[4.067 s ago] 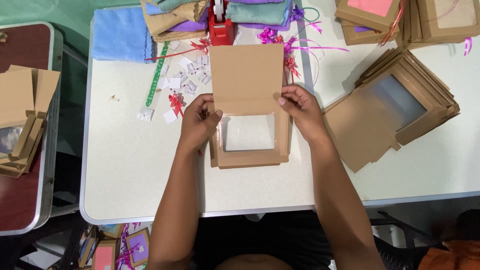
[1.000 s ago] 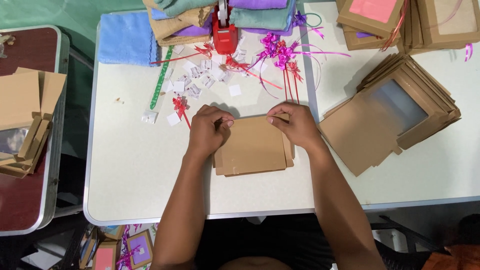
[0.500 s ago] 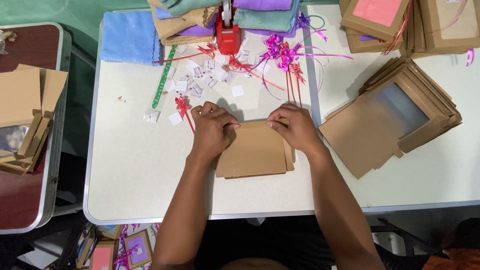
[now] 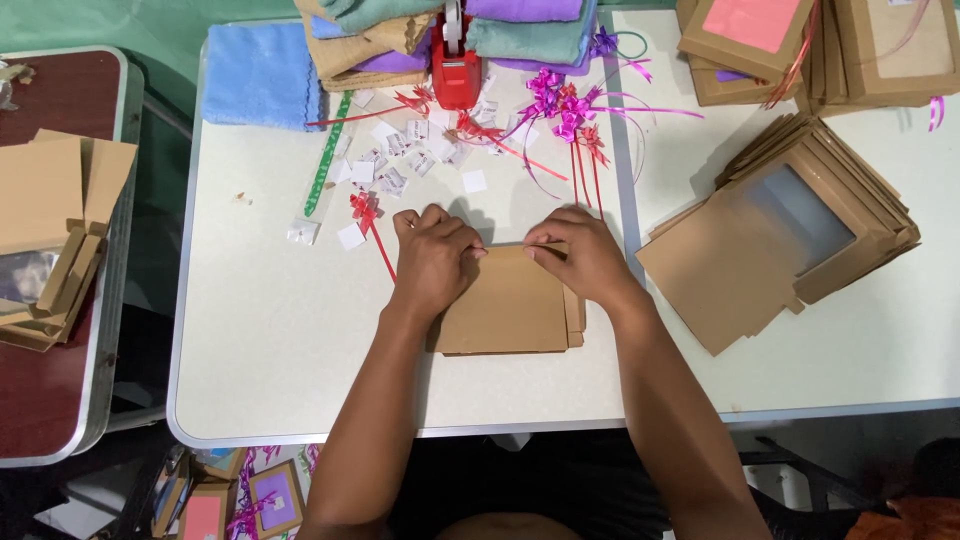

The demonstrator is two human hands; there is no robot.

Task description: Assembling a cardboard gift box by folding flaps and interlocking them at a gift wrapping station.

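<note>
Left hand (image 4: 435, 262) and right hand (image 4: 585, 258) press a folded brown box (image 4: 510, 315) flat on the tabletop (image 4: 270, 340), fingers (image 4: 545, 250) pinching its top edge.

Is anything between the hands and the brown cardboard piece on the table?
No. Both the left hand and the right hand rest directly on the flat brown cardboard piece, fingers at its top edge. The red ribbon bow lies off to the side.

My one camera sits on my head and looks almost straight down at the white worktop (image 4: 300, 330) from close above, my forearms entering from the near edge, cloth stacks far.
</note>
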